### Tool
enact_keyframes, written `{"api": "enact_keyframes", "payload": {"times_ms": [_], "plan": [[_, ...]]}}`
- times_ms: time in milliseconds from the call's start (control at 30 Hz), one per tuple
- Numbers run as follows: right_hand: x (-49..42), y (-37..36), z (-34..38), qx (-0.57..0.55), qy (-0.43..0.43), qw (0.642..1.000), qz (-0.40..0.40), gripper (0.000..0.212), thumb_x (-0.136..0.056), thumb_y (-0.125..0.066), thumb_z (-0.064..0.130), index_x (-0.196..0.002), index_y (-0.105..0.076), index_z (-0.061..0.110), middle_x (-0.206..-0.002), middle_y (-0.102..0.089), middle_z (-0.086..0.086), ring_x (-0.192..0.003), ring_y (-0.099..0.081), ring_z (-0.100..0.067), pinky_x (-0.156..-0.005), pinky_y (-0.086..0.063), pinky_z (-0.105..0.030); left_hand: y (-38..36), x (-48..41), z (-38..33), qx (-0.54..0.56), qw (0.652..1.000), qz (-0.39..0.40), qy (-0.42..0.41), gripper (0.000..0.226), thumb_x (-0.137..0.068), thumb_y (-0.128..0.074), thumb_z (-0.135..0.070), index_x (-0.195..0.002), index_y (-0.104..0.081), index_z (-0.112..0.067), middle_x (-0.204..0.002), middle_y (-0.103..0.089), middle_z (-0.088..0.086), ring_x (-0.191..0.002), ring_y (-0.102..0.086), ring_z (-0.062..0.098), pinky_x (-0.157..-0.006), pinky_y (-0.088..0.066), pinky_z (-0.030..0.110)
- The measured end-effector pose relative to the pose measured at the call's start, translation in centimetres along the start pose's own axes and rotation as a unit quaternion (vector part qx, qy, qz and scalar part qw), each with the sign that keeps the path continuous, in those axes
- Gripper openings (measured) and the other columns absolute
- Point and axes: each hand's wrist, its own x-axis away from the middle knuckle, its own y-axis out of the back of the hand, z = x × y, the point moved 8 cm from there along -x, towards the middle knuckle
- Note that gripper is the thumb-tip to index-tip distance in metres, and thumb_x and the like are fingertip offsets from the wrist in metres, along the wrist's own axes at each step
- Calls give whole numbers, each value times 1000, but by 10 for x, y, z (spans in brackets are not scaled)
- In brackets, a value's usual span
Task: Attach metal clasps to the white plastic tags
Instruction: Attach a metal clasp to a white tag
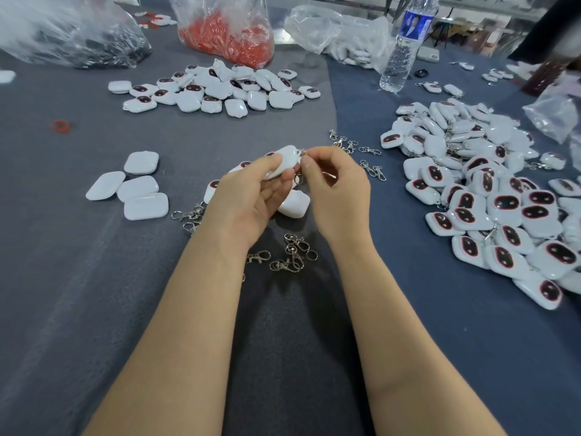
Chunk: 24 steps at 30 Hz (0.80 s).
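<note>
A grey cloth-covered table (94, 278) fills the view. At 3 o'clock lies the largest heap of white plastic tags (487, 196), many face-up with dark red-rimmed ovals, and metal clasps show among them. Along the far edge, from 10 to 1 o'clock, sit three plastic bags: a clear bag of dark parts (72, 36), a bag of red pieces (226, 36) and a crumpled clear bag (339, 33). A smaller pile of tags (213, 89) lies at 12 o'clock, and a water bottle (405, 45) stands upright at 1 o'clock.

At the centre, the left hand (248, 199) curls its fingers and thumb around one white tag (283, 162), held above the cloth and tilted. The right hand (336, 190) pinches narrowly at the tag's upper corner, where the ring of a metal clasp (298, 178) meets it. The clasp's hook hangs down between the two hands. Whether the ring is already through the tag's eyelet cannot be told.

Four plain white tags (135, 190) lie together at 9 o'clock. Loose clasps (292, 253) are scattered at 6 o'clock just below the hands, with more clasps (349, 144) at 2 o'clock. A small red ring (61, 125) lies alone at 9 o'clock, well apart from the rest
</note>
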Motion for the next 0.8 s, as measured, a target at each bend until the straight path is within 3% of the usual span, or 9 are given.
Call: {"api": "enact_keyframes", "payload": {"times_ms": [67,133,200,267,400,467,567,633,800], "plan": [[2,1,6,44,38,998,-5,10,-91,-59,11,-86,-66,16,-80,-65,5,-70,-54,-2,-67,-39,-7,0,1,-2,-16,1000,-16,-11,3,-92,-57,-8,-93,-60,-7,-63,-69,3,-53,-64,3,-51,-51,13],[2,0,10,103,65,993,7,11,-92,-57,9,-84,-65,9,-76,-61,3,-67,-49,-6,-64,-36,-10,1,5,-19,-170,975,-54,-131,5,-91,-57,-7,-92,-60,-11,-69,-67,0,-55,-62,3,-55,-52,16],[2,-3,9,156,66,985,29,13,-93,-54,9,-85,-64,6,-78,-61,-2,-72,-50,-16,-67,-39,-22,-14,21,-39,-402,859,-69,-308,12,-90,-58,-11,-102,-58,-15,-80,-64,-4,-67,-61,7,-67,-52,21],[1,-6,6,211,60,974,54,13,-93,-51,9,-83,-60,8,-82,-61,-5,-77,-50,-21,-69,-39,-32,-30,32,-40,-535,743,-48,-399,20,-91,-58,-16,-111,-56,-15,-87,-62,-4,-78,-59,14,-75,-48,29],[2,-15,-2,309,39,944,108,18,-92,-47,8,-78,-47,18,-79,-53,0,-75,-46,-22,-64,-30,-29,-39,36,-33,-605,664,-30,-438,19,-94,-54,-21,-112,-57,-15,-89,-63,1,-82,-58,23,-75,-48,40],[3,-14,-2,280,27,955,89,15,-95,-46,13,-81,-51,14,-82,-55,-2,-75,-47,-21,-64,-31,-30,-35,31,-34,-577,700,-39,-419,18,-92,-57,-21,-109,-57,-16,-86,-63,-2,-79,-59,20,-75,-47,36],[3,-3,5,85,8,996,27,9,-91,-54,9,-84,-59,12,-79,-60,0,-70,-50,-9,-66,-40,-20,-14,16,-35,-360,882,-71,-296,12,-89,-59,-14,-101,-55,-14,-80,-66,-1,-69,-65,12,-71,-54,28],[3,-2,10,-16,1,1000,24,15,-90,-57,6,-82,-57,19,-75,-58,10,-63,-50,3,-64,-39,-9,-5,8,-24,-179,964,-71,-185,7,-91,-59,-12,-97,-59,-8,-69,-68,1,-59,-66,6,-59,-54,19],[6,-1,22,-52,46,998,4,20,-91,-57,5,-83,-56,24,-74,-59,14,-65,-54,4,-65,-41,-9,-8,6,4,49,998,10,41,17,-93,-57,-15,-103,-62,-2,-68,-68,2,-51,-63,2,-42,-44,8]]}}
